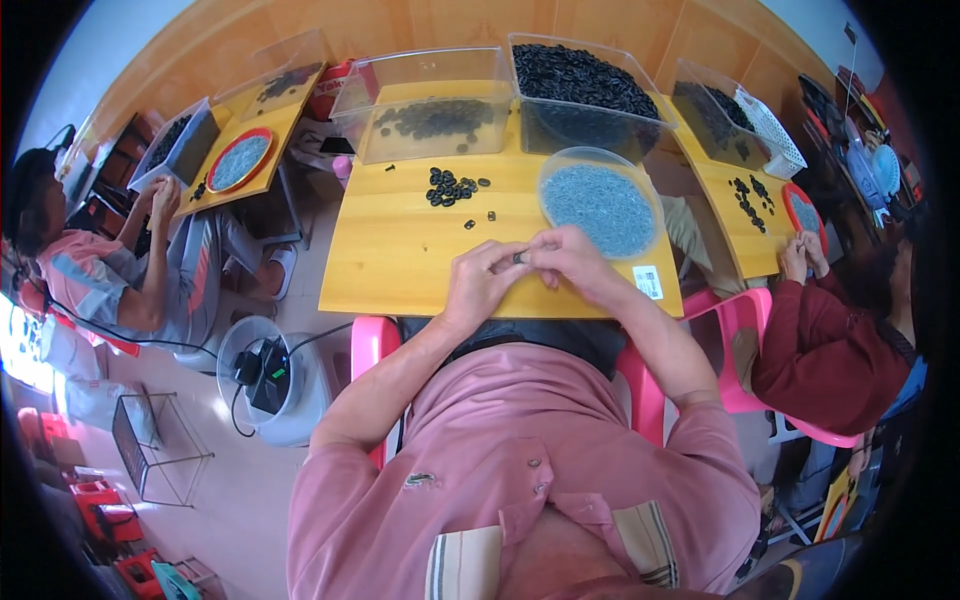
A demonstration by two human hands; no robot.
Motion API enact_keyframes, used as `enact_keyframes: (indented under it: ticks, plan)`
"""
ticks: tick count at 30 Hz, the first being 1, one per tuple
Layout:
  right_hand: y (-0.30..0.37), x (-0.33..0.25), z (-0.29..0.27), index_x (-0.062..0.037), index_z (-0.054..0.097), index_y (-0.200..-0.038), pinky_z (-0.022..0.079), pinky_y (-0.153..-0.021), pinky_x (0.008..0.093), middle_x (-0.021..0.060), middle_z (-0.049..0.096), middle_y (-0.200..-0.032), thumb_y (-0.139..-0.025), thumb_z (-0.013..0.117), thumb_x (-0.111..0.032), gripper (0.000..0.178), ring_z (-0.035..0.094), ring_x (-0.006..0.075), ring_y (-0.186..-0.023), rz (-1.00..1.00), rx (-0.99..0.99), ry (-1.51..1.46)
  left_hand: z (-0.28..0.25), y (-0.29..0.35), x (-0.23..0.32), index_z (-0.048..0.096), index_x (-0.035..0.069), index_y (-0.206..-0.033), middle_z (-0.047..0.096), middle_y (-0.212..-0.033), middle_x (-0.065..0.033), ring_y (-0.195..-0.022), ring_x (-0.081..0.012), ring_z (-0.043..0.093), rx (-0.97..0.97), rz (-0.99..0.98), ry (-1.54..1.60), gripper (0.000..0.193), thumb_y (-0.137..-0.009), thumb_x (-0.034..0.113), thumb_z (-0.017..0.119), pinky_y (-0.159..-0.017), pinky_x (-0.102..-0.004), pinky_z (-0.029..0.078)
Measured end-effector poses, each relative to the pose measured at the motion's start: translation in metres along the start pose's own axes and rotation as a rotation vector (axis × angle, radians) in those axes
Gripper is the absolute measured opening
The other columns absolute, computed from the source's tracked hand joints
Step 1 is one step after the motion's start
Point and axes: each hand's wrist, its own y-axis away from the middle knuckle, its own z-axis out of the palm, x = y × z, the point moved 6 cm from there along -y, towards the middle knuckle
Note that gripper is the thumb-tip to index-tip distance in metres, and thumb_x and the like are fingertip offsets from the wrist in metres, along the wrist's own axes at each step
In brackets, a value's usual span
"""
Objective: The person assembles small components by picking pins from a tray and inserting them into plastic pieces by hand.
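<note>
My left hand [480, 284] pinches a small dark piece [519, 257] between thumb and fingertips, above the near part of the yellow table [380, 265]. My right hand [574, 262] meets it there, fingers closed at the same piece; whether a second tiny part sits between those fingertips is hidden. Beyond my hands lies a loose pile of small black oval pieces [452, 188], with a few single ones [470, 225] nearer to me. A round clear tray [548, 214] full of tiny blue-grey pieces [605, 210] stands just past my right hand.
At the table's back stand a clear bin [400, 145] with some dark pieces and another clear bin [560, 130] heaped with black pieces. A white label [648, 282] lies at the right edge. Co-workers sit at tables left and right. A white bucket [240, 350] holds a black device.
</note>
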Motion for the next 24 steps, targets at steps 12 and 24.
enact_keyframes:
  ticks: [12, 24]
  plan:
    - [-0.126, -0.186, -0.030, 0.0036, 0.064, -0.112, 0.054, -0.061, 0.0255, 0.0106, 0.072, -0.078, -0.086, 0.071, -0.018, 0.035, 0.068, 0.0144, -0.066, -0.590, 0.367, 0.449, -0.002, -0.007, -0.034, 0.070, -0.001, -0.109, 0.067, -0.092, -0.0083, -0.082, -0.0133, 0.064, -0.086, -0.236, 0.214, 0.023, -0.087, 0.007, 0.070, -0.074, -0.0269, 0.053]
    - [-0.114, -0.028, 0.002, -0.0073, 0.072, -0.094, 0.053, -0.080, 0.0446, 0.0181, 0.072, -0.093, -0.077, 0.065, -0.016, 0.020, 0.068, 0.0370, -0.091, -0.106, 0.034, 1.177, -0.015, -0.013, -0.026, 0.072, 0.003, -0.091, 0.066, -0.089, -0.0157, -0.087, -0.0343, 0.063, -0.163, 0.220, -0.371, 0.012, -0.082, 0.010, 0.070, -0.079, -0.0416, 0.051]
